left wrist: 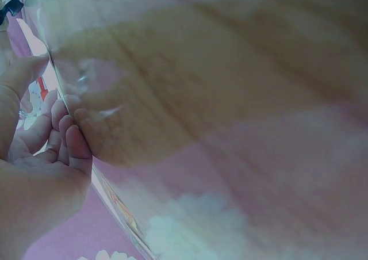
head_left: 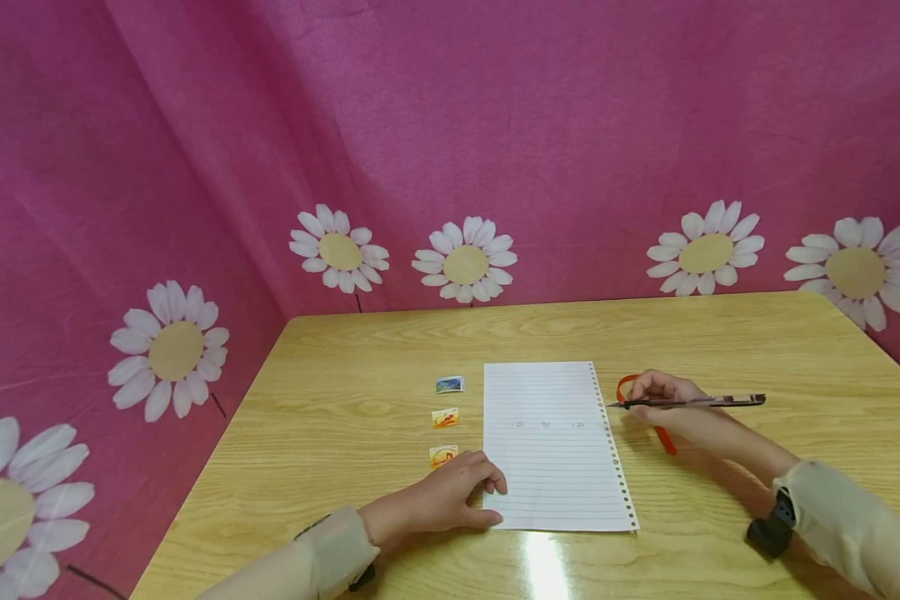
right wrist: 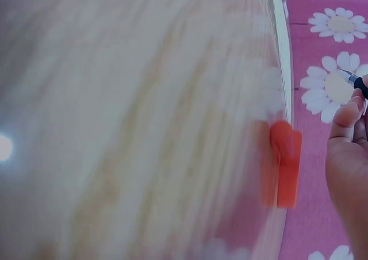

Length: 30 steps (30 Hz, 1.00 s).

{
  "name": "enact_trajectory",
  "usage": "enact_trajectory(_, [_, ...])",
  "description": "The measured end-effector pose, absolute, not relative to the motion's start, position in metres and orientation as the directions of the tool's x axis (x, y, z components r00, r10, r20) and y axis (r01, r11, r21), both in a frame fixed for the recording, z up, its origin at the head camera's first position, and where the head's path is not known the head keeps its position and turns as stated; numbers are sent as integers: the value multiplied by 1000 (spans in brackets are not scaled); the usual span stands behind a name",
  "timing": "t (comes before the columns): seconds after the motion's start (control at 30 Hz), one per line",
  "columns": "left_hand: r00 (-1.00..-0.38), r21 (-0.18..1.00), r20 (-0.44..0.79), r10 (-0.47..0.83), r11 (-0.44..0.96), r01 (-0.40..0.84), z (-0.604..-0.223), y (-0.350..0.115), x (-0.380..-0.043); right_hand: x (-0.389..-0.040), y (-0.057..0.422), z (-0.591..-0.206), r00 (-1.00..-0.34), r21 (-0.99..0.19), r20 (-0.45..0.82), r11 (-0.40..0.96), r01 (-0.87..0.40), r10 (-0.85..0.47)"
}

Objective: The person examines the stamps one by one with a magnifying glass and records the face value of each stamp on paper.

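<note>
A sheet of lined loose-leaf paper (head_left: 551, 483) lies on the table with holes down its right side and a row of handwritten numbers across it. My left hand (head_left: 450, 492) rests at its lower left edge, thumb and fingertips touching down there. My right hand (head_left: 671, 408) pinches a pen (head_left: 731, 401) just past the paper's right edge; its bare tip (right wrist: 347, 76) shows in the right wrist view. Beneath that hand lies a curved red strip (head_left: 666, 440), partly hidden. Left of the paper stand three postage stamps in a column: one blue-green (head_left: 450, 384), two orange-yellow (head_left: 445, 418), the nearest partly behind my left hand.
The wooden table (head_left: 330, 400) is glossy and reflects light near its front. A pink cloth (head_left: 570, 150) printed with large daisies hangs behind and to the left. Dark bands with a black device (head_left: 772, 529) sit at my wrists.
</note>
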<state>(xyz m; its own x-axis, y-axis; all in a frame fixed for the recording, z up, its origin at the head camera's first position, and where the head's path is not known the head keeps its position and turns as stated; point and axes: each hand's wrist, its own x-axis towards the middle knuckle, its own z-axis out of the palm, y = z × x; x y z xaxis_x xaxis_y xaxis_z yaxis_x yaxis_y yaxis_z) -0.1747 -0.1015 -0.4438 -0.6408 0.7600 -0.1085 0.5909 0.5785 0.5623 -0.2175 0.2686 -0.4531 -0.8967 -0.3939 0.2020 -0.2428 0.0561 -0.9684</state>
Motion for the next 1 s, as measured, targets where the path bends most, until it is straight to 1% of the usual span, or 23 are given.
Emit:
enact_trajectory(0.3, [-638,557,-105,763,576,598,-444,-100,-175,-215,288,-453,-917,-958,208,119,-262,-341])
enact_trajectory(0.57, [-643,568,-111,758,579,585,-444,-102,-175,-212,299,-452,-940,-952,182,187,-241,-287])
enact_trajectory(0.8, [-648,571,-116,753,584,577,-444,-102,-175,-210,309,-455,-933,-955,220,131,-266,-286])
enact_trajectory(0.93, [-648,575,-114,753,581,575,-444,-102,-175,-208,317,-455,-935,-954,220,141,-266,-279])
enact_trajectory(1.0, [-648,576,-114,753,582,574,-444,-102,-175,-207,320,-455,-939,-948,219,169,-269,-264])
